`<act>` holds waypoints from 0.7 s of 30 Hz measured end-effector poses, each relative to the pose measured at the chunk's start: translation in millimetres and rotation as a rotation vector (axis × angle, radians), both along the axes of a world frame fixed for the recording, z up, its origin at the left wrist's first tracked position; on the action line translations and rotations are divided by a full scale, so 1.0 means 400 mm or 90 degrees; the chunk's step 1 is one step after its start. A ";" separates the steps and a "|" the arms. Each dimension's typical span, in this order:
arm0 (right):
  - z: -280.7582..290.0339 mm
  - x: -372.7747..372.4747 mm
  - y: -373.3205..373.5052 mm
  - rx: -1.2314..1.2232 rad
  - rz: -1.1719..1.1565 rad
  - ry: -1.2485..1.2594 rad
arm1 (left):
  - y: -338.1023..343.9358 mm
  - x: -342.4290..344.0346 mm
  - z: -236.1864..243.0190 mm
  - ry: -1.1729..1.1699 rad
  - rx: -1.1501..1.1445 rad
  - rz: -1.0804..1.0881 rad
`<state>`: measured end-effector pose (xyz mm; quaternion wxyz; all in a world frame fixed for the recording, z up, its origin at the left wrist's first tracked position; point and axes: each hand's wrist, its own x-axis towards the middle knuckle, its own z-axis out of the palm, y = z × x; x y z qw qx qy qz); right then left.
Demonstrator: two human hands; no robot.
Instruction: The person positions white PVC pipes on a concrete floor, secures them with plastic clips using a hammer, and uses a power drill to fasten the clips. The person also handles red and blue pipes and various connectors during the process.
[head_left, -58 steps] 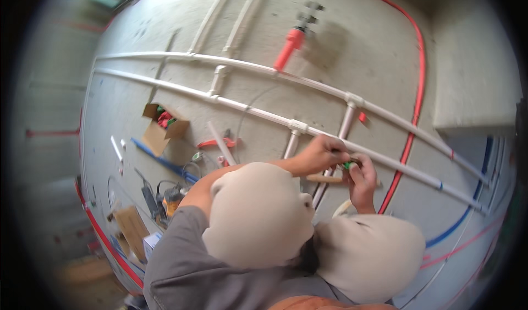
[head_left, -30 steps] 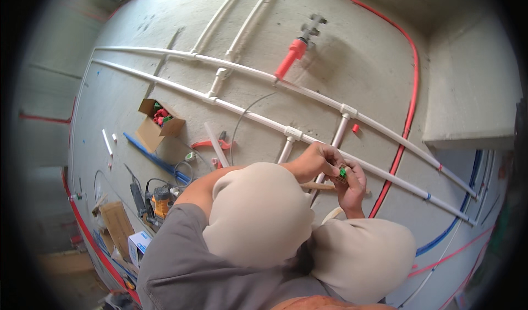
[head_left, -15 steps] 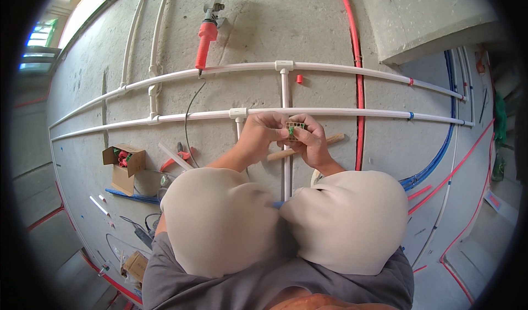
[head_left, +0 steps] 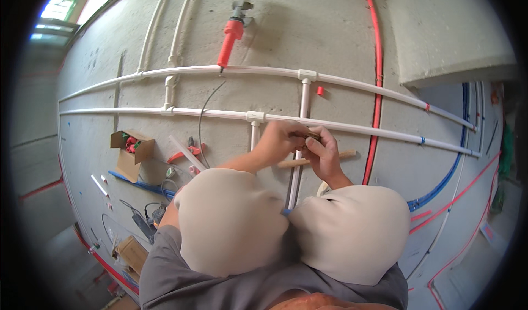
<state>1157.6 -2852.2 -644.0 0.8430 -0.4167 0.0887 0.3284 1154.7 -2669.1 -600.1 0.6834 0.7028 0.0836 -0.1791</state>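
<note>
We look down at a concrete floor, its outer parts lost in dark blur. Two pale-clad knees at six o'clock hide much of its near side. Two long white pipes cross from nine o'clock to three. We count one red-handled tool between eleven and twelve, and one open cardboard box at nine, its red contents partly hidden. One wooden stick passes behind the right hand. Toward three o'clock, near the middle, that hand's fingers pinch one small piece: brownish, dark in places, its outline mostly covered. The left hand bends its fingers against it; whether they pinch too, we cannot tell. Smallest, one red cap lies between one and two.
</note>
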 end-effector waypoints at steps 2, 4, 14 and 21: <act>-0.012 -0.007 0.004 -0.028 -0.003 -0.016 | -0.005 -0.002 0.008 -0.118 0.182 -0.055; -0.022 -0.011 0.005 -0.015 -0.034 -0.014 | -0.007 -0.004 0.015 -0.117 0.183 -0.033; -0.019 0.005 -0.003 0.144 0.005 0.009 | 0.003 -0.003 0.018 0.086 -0.015 0.113; -0.032 0.001 -0.006 0.029 -0.008 -0.037 | 0.020 0.002 -0.022 0.175 -0.173 0.122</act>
